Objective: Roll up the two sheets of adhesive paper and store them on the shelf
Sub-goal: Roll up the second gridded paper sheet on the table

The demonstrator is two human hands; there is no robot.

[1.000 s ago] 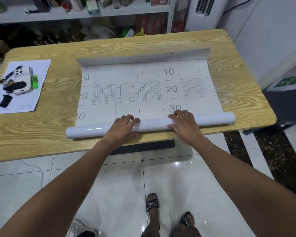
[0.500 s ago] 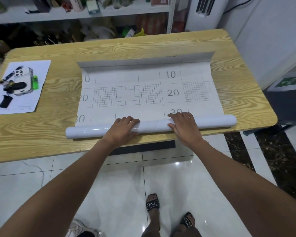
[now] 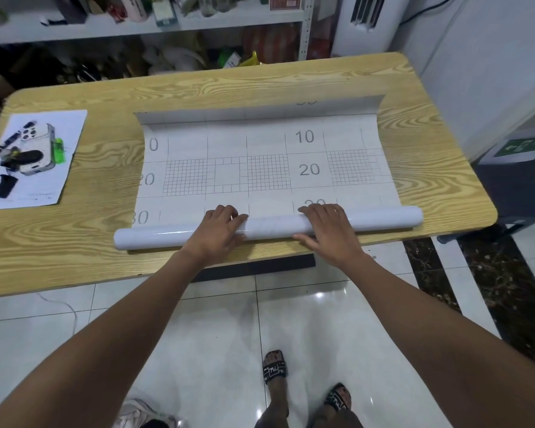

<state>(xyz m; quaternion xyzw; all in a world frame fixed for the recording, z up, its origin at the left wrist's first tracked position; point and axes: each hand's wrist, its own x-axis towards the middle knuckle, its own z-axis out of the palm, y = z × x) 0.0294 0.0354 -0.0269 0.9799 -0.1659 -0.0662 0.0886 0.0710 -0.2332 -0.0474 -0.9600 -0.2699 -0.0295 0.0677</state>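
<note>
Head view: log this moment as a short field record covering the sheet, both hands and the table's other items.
sheet: adhesive sheet, grid side up, far edge curled up
roll: near end wound into a roll by the table edge
left hand: fingers curved over the roll
right hand: fingers over the roll, thumb on its near side
other: phone on white paper, far left

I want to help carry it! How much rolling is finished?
Partly. The near end is already a white glossy roll on the wooden table. The left hand and right hand grip that roll. The gridded flat part, numbered 10 and 20, is not yet rolled. The roll is not yet on the white shelf; I see only one sheet.
</note>
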